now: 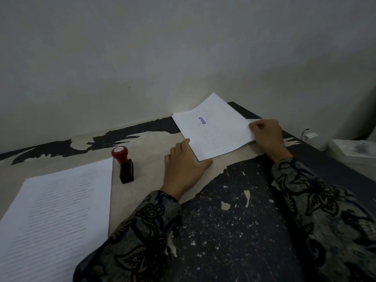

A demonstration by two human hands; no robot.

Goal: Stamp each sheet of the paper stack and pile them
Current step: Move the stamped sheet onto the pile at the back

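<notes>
Apparently squaring the pile | at 1 o'clock, right hand (267,137) fingers pinched stamped sheet (213,129)'s edge | left hand (184,165) lay flat, released, steadying its corner | stamp (124,164) stood upright at 11 o'clock beside unstamped stack (59,216) on desk (223,231)

A plain off-white plaster wall (142,58) is filling the upper half of the view under dim, even lighting. Below it, a worn tabletop (234,220) is showing a dark speckled coating peeling away from a pale beige underlayer. At the far right, a white rectangular box (354,149) is lying beside the table.
</notes>
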